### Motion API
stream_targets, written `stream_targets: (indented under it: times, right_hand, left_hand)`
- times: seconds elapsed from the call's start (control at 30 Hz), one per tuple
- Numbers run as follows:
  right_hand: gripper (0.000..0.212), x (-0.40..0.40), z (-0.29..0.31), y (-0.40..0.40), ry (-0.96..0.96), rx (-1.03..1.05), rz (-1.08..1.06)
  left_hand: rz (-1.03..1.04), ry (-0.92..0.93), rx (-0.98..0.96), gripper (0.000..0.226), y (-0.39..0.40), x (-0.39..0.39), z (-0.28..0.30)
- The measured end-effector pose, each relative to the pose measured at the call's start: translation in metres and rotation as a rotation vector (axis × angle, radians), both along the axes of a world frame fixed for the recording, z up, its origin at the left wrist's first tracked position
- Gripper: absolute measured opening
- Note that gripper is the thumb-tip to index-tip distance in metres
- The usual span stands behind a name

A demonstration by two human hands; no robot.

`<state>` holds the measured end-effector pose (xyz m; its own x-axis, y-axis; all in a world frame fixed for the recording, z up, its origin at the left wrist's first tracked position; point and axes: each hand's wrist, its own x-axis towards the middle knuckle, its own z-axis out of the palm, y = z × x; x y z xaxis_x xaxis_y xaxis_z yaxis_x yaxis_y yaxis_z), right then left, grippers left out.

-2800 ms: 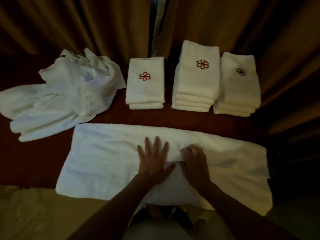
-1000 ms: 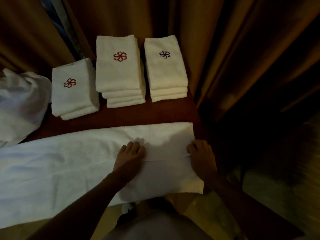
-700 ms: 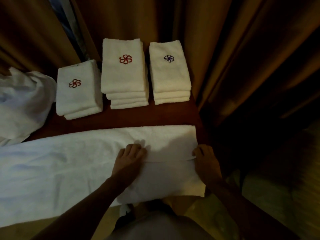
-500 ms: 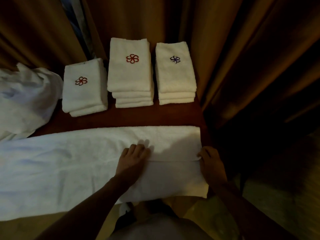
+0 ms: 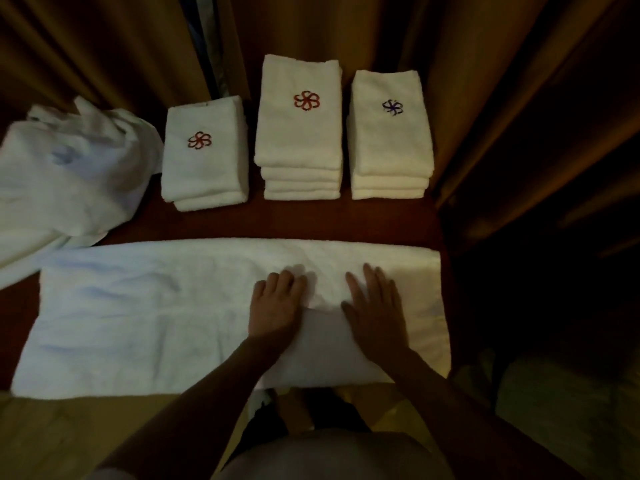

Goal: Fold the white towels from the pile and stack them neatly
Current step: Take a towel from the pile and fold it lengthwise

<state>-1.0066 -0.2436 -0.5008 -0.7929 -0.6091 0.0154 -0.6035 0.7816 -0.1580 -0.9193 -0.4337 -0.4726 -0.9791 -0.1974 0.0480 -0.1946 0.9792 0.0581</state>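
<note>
A long white towel lies folded lengthwise across the dark red table, its near edge hanging over the front. My left hand rests flat on its right half, fingertips on the fold edge. My right hand lies flat beside it with straight fingers, pressing the towel. Behind stand three stacks of folded white towels: a low left stack with a red flower, a taller middle stack with a red flower, and a right stack with a purple flower. The loose pile sits at the left.
Brown curtains hang close behind and to the right of the table. The table's right edge ends just past the towel's right end. A light floor shows below on the right.
My right hand left the towel's right edge, moved left toward my left hand and now lies flat. The view shifted left, showing more of the towel and pile.
</note>
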Motion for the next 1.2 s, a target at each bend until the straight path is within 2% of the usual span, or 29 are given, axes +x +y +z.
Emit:
stream_targets:
  times: [0.1,0.23,0.37,0.57,0.67,0.77,0.87,1.03,1.13,1.2]
  right_hand:
    - [0.061,-0.006,-0.002,0.013,0.003,0.015,0.029]
    - [0.067,-0.008,0.001,0.020,0.047,-0.004,0.115]
    - [0.032,-0.002,0.006,0.011,0.178,-0.109,0.312]
    - [0.031,0.010,0.000,0.011,0.131,-0.132,0.229]
    - [0.030,0.003,0.004,0.023,0.094,-0.179,0.204]
    - [0.029,-0.007,0.012,0.021,0.044,-0.127,0.132]
    - [0.038,0.003,0.028,-0.018,0.033,-0.036,0.043]
    - [0.060,0.049,0.025,-0.096,-0.062,0.014,0.036]
    - [0.076,0.055,0.012,-0.089,-0.094,0.100,0.057]
    - [0.082,0.050,0.010,-0.077,-0.085,0.121,0.116]
  left_hand:
    - [0.073,0.029,0.006,0.034,-0.026,0.020,-0.008]
    - [0.081,0.190,0.050,0.030,-0.025,0.025,-0.012]
    - [0.062,0.233,0.055,0.030,-0.021,0.023,-0.010]
    - [0.012,0.188,0.080,0.026,-0.040,0.031,-0.013]
    - [0.157,0.127,0.057,0.041,-0.070,0.052,-0.017]
    - [0.260,0.099,0.069,0.042,-0.079,0.066,-0.018]
    - [0.295,0.104,0.100,0.036,-0.066,0.060,-0.016]
    - [0.342,0.133,0.110,0.033,-0.054,0.053,-0.011]
    - [0.313,0.148,0.100,0.022,-0.059,0.057,-0.013]
    - [0.287,0.170,0.129,0.023,-0.062,0.060,-0.015]
